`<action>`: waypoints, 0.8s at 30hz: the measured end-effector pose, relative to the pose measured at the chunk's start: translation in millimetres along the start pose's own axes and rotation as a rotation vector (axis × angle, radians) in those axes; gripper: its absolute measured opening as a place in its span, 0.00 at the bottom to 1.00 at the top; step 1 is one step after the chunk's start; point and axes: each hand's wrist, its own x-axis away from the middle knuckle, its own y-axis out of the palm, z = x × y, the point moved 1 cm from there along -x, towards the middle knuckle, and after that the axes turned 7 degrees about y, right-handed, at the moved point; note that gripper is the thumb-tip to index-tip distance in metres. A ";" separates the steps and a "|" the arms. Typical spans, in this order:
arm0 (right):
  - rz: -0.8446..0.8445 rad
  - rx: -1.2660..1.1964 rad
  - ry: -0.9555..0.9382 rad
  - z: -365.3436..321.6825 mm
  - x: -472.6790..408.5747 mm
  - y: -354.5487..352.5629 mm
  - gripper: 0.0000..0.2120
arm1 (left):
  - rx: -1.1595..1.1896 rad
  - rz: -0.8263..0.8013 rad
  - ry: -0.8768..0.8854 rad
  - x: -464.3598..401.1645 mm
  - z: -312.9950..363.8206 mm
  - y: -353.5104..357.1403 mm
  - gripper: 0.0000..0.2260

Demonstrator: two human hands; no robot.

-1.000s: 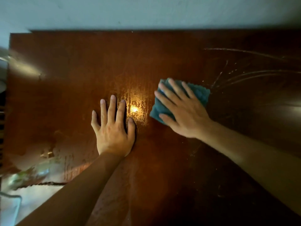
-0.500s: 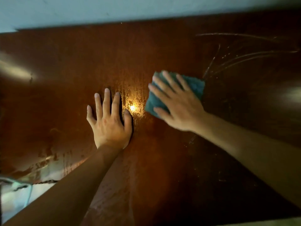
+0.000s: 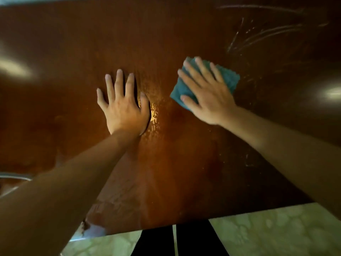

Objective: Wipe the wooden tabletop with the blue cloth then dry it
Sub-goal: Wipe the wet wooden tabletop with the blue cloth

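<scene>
Head view: blue cloth (image 3: 228,78) corner-forward, diagonal.

Folded blue cloth (image 3: 228,80) mostly covered by the flat right hand (image 3: 204,93). Dark glossy wooden tabletop (image 3: 73,43) cut off left, right and top (far streaks blurry). Both forearms leave frame.

Right hand (image 3: 208,100) presses blue cloth (image 3: 228,78); left hand (image 3: 125,108) flat.

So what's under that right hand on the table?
A folded blue cloth, pressed flat onto the wooden tabletop by the right hand with straight fingers. The cloth's edges stick out around them; its middle and the wood beneath are covered.
</scene>
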 end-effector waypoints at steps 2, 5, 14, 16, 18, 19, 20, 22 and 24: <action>0.005 -0.018 -0.055 -24.8 53.6 12.8 0.32 | 0.025 0.010 0.004 0.1 -1.0 0.5 0.27; -0.018 0.009 -0.119 -44.9 110.8 25.8 0.31 | 0.058 0.018 0.015 0.9 0.2 -2.1 0.25; -0.023 0.014 0.121 16.9 37.5 1.6 0.33 | 0.093 -0.081 0.294 65.9 48.0 4.7 0.23; 0.005 0.004 0.148 1.7 58.6 9.0 0.32 | 0.088 -0.103 0.305 84.3 58.9 13.5 0.23; 0.038 -0.022 0.134 -24.7 106.1 21.6 0.32 | 0.013 -0.120 0.333 92.1 59.0 19.4 0.24; 0.037 -0.038 0.116 -39.8 133.4 30.0 0.31 | -0.013 -0.118 0.342 92.3 57.9 21.1 0.24; 0.030 -0.046 0.092 -52.5 158.0 37.3 0.31 | -0.025 -0.110 0.347 91.5 57.6 22.0 0.24; -0.008 -0.058 0.032 -62.1 186.1 44.5 0.31 | -0.028 -0.103 0.353 92.1 58.6 21.4 0.24; -0.026 -0.045 -0.026 -44.6 178.6 43.3 0.31 | -0.024 -0.097 0.366 92.6 60.0 22.3 0.24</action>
